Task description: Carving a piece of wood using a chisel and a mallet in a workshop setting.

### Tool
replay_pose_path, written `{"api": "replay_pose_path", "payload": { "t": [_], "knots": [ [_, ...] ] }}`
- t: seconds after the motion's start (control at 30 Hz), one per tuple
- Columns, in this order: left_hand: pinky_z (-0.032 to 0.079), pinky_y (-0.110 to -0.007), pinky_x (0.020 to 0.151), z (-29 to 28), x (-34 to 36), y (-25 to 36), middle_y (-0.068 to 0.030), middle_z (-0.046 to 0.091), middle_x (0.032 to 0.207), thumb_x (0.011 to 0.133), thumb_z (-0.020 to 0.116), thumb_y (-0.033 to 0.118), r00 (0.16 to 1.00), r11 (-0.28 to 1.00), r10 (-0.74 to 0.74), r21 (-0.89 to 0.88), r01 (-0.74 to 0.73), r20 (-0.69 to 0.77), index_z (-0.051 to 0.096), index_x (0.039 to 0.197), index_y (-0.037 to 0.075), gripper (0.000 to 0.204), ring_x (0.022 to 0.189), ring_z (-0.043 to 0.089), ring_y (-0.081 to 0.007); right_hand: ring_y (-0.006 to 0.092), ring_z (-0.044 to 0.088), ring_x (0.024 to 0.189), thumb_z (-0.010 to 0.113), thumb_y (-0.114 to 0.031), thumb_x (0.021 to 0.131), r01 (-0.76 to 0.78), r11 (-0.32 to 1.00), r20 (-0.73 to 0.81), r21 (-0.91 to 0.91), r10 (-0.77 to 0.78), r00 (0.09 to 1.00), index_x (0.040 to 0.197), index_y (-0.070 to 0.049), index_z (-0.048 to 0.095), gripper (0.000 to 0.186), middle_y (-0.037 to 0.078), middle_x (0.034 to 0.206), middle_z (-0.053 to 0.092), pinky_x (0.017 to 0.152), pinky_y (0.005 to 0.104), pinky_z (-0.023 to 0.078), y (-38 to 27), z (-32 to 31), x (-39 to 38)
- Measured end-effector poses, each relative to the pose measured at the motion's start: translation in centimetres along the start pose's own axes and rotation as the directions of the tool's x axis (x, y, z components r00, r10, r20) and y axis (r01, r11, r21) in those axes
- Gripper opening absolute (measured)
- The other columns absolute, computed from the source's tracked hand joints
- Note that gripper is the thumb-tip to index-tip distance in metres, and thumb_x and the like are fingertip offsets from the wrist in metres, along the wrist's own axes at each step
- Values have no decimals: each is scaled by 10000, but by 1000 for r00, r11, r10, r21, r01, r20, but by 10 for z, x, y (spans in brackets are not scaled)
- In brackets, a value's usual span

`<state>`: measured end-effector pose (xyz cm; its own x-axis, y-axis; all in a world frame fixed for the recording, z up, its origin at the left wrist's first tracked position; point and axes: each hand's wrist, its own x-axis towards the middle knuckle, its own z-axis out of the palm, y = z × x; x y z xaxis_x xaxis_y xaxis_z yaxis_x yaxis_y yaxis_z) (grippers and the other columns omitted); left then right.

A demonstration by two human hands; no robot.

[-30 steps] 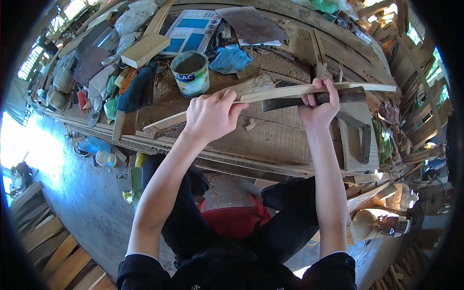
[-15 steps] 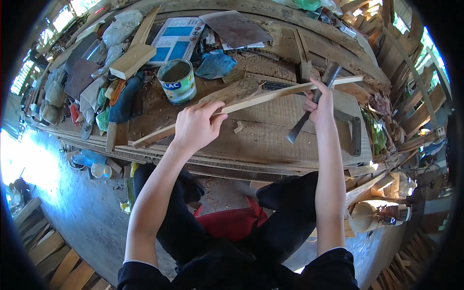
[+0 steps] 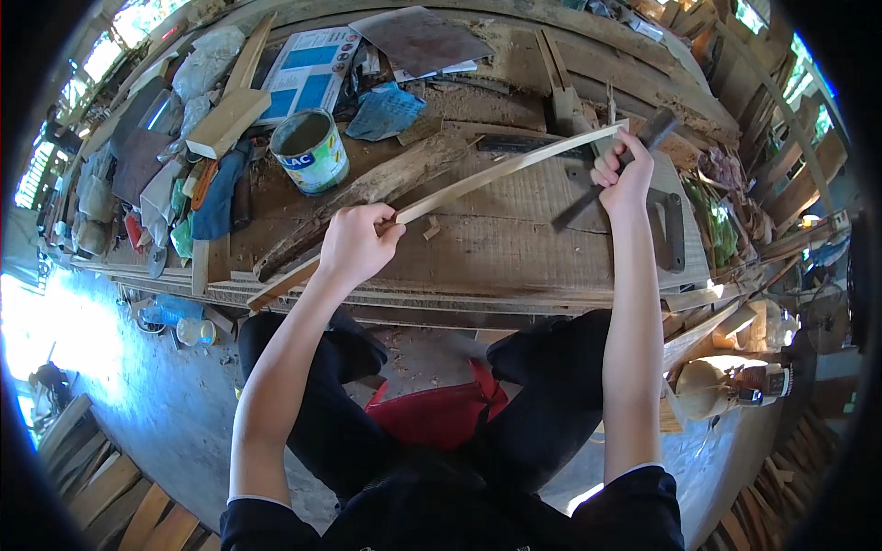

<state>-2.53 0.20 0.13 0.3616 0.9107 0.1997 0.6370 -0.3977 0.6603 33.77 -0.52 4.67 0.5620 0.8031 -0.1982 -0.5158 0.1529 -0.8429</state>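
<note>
A long, thin wooden strip (image 3: 496, 174) slants over the workbench, its near-left end low and its far-right end raised. Near its lower half, my left hand (image 3: 354, 243) pinches it between thumb and fingers. My right hand (image 3: 628, 174) is closed around a chisel (image 3: 656, 129) with a dark handle, its blade pointing down-left over a wide board. The right fingertips also reach the strip's far end; whether they grip it or only touch it I cannot tell. Under the strip lies a rough piece of wood (image 3: 395, 174).
A paint can (image 3: 312, 165) stands behind my left hand, near a crumpled blue sheet (image 3: 386, 112) and a wood block (image 3: 228, 124). A handsaw (image 3: 668, 230) lies right of my right hand. Bags and scraps crowd the bench's left. A red bag (image 3: 436, 413) is between my legs.
The strip's far end, which stuck out past my right hand, is now at my right fingertips. The strip slants more steeply, and the chisel has shifted up and right.
</note>
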Motion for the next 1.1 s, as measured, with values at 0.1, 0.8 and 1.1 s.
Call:
{"api": "replay_pose_path", "payload": {
  "t": [0.1, 0.8, 1.1],
  "knots": [
    [504, -331, 634, 6, -2, -2, -111, 663, 742, 752, 717, 140, 998, 988, 55, 142, -59, 31, 674, 864, 19, 171, 682, 647, -249, 98, 248, 372, 552, -220, 867, -80, 971, 327, 225, 2, 945, 631, -135, 397, 295, -24, 473, 313, 373, 257, 191, 7, 13, -11],
    [516, -411, 689, 6, -3, -3, -89, 635, 797, 766, 675, 212, 983, 892, 150, 415, -179, 103, 675, 809, 62, 156, 776, 640, -305, 86, 285, 417, 591, -69, 783, 204, 977, 766, 66, -180, 617, 619, -94, 390, 260, -6, 490, 361, 433, 256, 202, 80, 89, -65],
    [521, -442, 714, -12, 0, 0, -130, 659, 812, 758, 637, 263, 974, 814, 23, 561, -148, 223, 679, 769, 70, 198, 789, 649, -331, 82, 298, 429, 601, -52, 760, 168, 985, 782, 43, -138, 608, 612, -94, 376, 274, -5, 503, 364, 441, 251, 208, 87, 97, -75]
  ]
}}
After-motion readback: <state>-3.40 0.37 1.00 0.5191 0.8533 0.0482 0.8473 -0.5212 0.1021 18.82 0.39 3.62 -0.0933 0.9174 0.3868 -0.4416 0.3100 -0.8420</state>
